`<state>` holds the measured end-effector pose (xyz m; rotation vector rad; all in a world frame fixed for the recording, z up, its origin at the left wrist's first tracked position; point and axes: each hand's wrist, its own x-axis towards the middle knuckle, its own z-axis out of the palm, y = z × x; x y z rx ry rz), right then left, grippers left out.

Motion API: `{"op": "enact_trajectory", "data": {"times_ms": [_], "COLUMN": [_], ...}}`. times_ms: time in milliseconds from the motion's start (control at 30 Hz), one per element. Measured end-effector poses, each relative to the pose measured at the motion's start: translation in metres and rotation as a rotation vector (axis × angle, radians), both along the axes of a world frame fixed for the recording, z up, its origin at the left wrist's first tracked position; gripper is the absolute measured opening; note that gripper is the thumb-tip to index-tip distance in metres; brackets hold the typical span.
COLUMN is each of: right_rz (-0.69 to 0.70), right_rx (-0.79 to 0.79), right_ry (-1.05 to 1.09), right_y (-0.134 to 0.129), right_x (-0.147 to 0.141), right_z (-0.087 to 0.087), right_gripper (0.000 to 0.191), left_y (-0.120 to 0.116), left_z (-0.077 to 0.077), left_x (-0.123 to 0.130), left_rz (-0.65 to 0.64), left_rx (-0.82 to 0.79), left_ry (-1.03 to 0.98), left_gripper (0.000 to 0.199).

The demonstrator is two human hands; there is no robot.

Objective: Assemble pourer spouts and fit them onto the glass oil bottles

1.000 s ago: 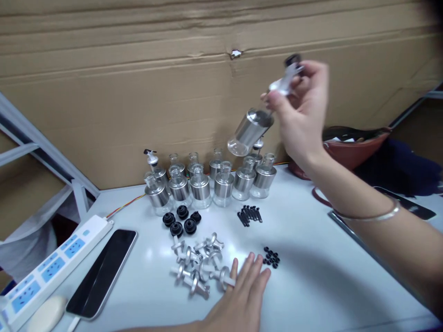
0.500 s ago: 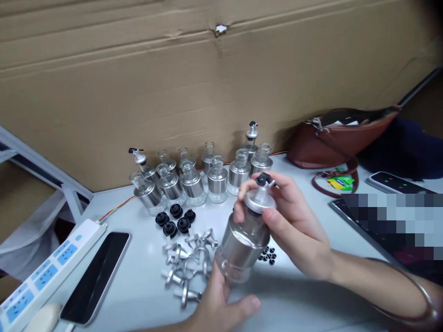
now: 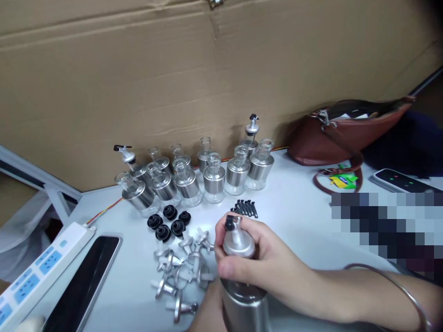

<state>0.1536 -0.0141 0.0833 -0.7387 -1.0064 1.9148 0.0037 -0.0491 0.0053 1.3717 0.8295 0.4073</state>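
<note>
A glass bottle with a steel sleeve (image 3: 245,299) stands upright low in the view, its base cut off by the frame. On its neck sits a silver pour spout (image 3: 238,242) with a black flip tip. My right hand (image 3: 266,258) is closed around the spout's collar and the neck. My left hand (image 3: 210,306) is against the bottle's left side; its fingers are hidden behind the bottle. Left of the hands lies a pile of silver pour spouts (image 3: 180,272). Several black stoppers (image 3: 169,221) are behind that pile. Small black flip tips (image 3: 246,207) lie beyond my right hand.
Several sleeved glass bottles (image 3: 214,180) stand along the cardboard wall (image 3: 155,92), two with spouts fitted. A phone (image 3: 83,281) and a power strip (image 3: 41,272) are on the left. A brown handbag (image 3: 356,138) sits at the right rear.
The bottle and both hands have moved down and toward me, and the bottle is more upright. My right hand now wraps more fully around the spout. The view has shifted slightly.
</note>
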Motion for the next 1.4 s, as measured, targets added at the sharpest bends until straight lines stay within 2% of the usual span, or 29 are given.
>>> {"op": "enact_trajectory", "data": {"times_ms": [133,233,300,400,533,633,700,767,833,900,1000,1100,1267,1400], "right_rz": [0.034,0.120,0.199,0.338,0.456,0.518,0.445,0.239,0.016,-0.108,-0.111,-0.064,0.034,0.050], "right_rx": [0.041,0.101,0.072,-0.038,-0.089,-0.126,-0.159,-0.175,-0.127,-0.038,0.053,0.083,-0.045,-0.132], "right_ry": [-0.104,-0.099,-0.073,0.061,0.401,0.483,0.434,0.273,0.070,-0.088,-0.169,-0.140,0.167,0.271], "right_y": [0.000,0.000,0.002,0.007,0.018,0.025,0.027,0.026,0.023,0.020,0.015,0.012,0.017,0.019], "right_x": [0.001,0.002,0.001,-0.001,-0.007,-0.010,-0.012,-0.012,-0.012,-0.012,-0.011,-0.010,-0.011,-0.013], "right_z": [0.013,0.019,0.018,0.006,-0.017,-0.026,-0.026,-0.022,-0.019,-0.018,-0.020,-0.021,-0.017,-0.016], "right_gripper": [0.036,0.029,0.027,0.025,0.018,0.016,0.017,0.022,0.029,0.031,0.033,0.029,0.035,0.036], "left_y": [-0.003,0.000,0.004,0.011,0.010,0.003,-0.001,-0.003,-0.003,-0.003,-0.002,-0.002,-0.003,-0.002], "left_z": [0.008,0.009,0.008,0.004,-0.005,-0.016,-0.024,-0.032,-0.040,-0.047,-0.053,-0.057,-0.059,-0.063], "left_x": [-0.004,-0.006,-0.008,-0.011,-0.010,-0.003,0.002,0.006,0.008,0.008,0.005,0.000,-0.011,-0.007], "left_rz": [-0.037,-0.057,-0.066,-0.079,-0.116,-0.173,-0.214,-0.248,-0.265,-0.259,-0.238,-0.248,-0.272,-0.252], "left_rx": [0.010,0.020,0.021,0.008,-0.044,-0.103,-0.148,-0.195,-0.241,-0.279,-0.342,-0.405,-0.461,-0.460], "left_ry": [-0.004,-0.003,-0.003,-0.011,-0.048,-0.092,-0.125,-0.160,-0.199,-0.235,-0.294,-0.328,-0.304,-0.256], "left_gripper": [0.032,0.030,0.030,0.029,0.036,0.030,0.033,0.032,0.037,0.049,0.068,0.073,0.060,0.044]}}
